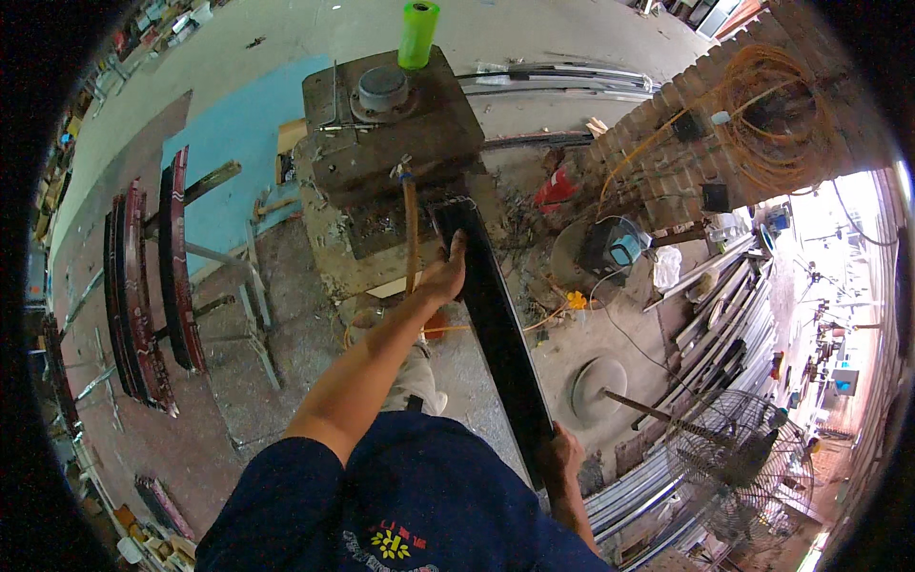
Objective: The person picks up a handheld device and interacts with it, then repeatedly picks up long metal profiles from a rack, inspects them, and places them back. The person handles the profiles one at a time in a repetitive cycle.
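A long black bar [496, 324], like a channel profile, slants from the dark metal block down to my right side. My left hand [446, 275] is closed around its upper part, thumb lying along the face. Lower down, my right hand [565, 458] grips the bar's near end, its fingers partly hidden. Beside my left hand, a wooden-handled tool [411, 224] leans at the front of the rusty metal block [410, 143]. On that block are a round grey metal piece [383, 88] and a bright green bottle [417, 38].
Several dark red and black profiles [133, 296] rest on supports at the left. A floor fan [739, 443], its round base [599, 391] and several metal lengths [729, 315] fill the right. An orange hose coil [777, 114] hangs on the brick wall. A cable [634, 338] crosses the floor.
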{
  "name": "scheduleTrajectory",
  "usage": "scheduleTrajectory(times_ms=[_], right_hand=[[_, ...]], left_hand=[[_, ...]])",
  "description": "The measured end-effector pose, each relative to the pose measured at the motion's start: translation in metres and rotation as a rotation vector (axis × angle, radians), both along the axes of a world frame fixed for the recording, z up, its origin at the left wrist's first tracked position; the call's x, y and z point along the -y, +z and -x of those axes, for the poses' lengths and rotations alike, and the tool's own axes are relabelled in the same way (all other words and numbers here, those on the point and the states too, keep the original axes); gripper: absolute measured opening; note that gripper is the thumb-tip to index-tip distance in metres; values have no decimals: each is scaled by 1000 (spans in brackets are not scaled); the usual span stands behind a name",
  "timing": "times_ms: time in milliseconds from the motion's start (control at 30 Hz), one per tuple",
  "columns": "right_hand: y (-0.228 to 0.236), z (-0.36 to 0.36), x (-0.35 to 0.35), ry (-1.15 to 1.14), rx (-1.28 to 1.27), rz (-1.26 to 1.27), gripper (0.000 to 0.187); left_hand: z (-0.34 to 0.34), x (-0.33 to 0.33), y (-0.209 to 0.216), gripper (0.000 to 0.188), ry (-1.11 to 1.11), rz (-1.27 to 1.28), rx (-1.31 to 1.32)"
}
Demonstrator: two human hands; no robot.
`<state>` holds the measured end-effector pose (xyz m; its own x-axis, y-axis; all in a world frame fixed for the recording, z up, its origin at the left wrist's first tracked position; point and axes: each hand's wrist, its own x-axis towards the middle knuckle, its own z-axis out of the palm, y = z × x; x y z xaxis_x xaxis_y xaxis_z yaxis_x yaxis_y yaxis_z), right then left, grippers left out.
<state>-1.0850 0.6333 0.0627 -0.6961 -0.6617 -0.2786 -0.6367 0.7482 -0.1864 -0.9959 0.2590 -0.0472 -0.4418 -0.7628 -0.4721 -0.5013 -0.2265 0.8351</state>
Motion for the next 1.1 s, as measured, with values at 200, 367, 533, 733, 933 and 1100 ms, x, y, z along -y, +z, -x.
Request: scheduleTrajectory(times_ms=[200, 367, 533, 733, 933, 1100], right_hand=[[-70, 4, -8, 9, 165, 215, 24], [-187, 6, -11, 0, 223, 324, 27], [-212, 11, -63, -162, 397, 301, 28], [-168, 46, -104, -157, 369, 717, 26], [-72, 76, -98, -439, 892, 1218, 38], [14, 69, -73, -421, 682, 1654, 43]], left_hand=[[-3, 11, -60, 90, 50, 40, -78], [6, 26, -84, 95, -93, 37, -90], [-8, -58, -42, 102, -116, 34, -76], [23, -175, 124, 70, -358, -30, -400], [57, -245, 203, 44, -705, 55, -1061], [30, -286, 190, 43, -692, 209, -787]])
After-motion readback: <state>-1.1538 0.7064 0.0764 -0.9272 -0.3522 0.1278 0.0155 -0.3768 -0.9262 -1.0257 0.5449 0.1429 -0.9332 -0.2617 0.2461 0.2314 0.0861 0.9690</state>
